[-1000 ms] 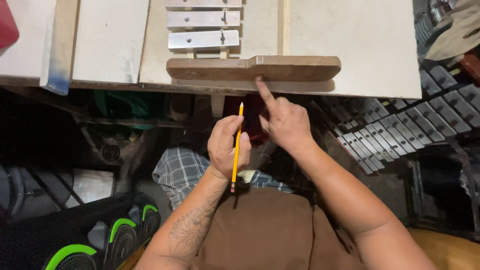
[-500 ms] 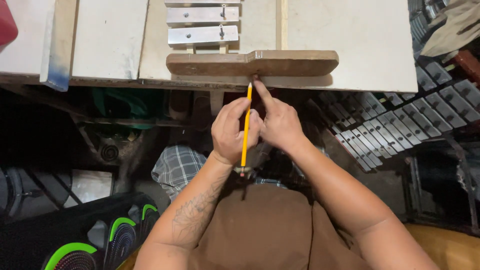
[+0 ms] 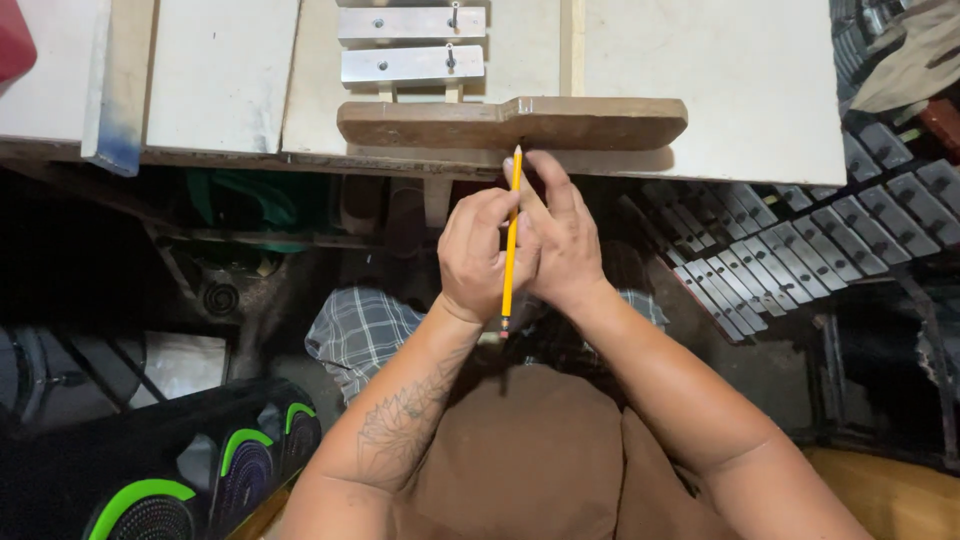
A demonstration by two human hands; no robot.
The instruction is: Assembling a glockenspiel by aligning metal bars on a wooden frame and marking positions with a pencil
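While the left hand (image 3: pixel 482 255) grips the yellow pencil (image 3: pixel 510 235) and the right hand (image 3: pixel 565 240) steadies its tip, the wooden block (image 3: pixel 510 122) could shift on the tabletop (image 3: pixel 720 70), skewing the mark.

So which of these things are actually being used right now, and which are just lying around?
In use:
- yellow pencil, gripped in the left hand, tip at the wooden block
- wooden block at the table edge
- right hand, fingers up by the block

Lying about:
- two metal bars on the table
- rows of metal bars at right
- black and green speaker
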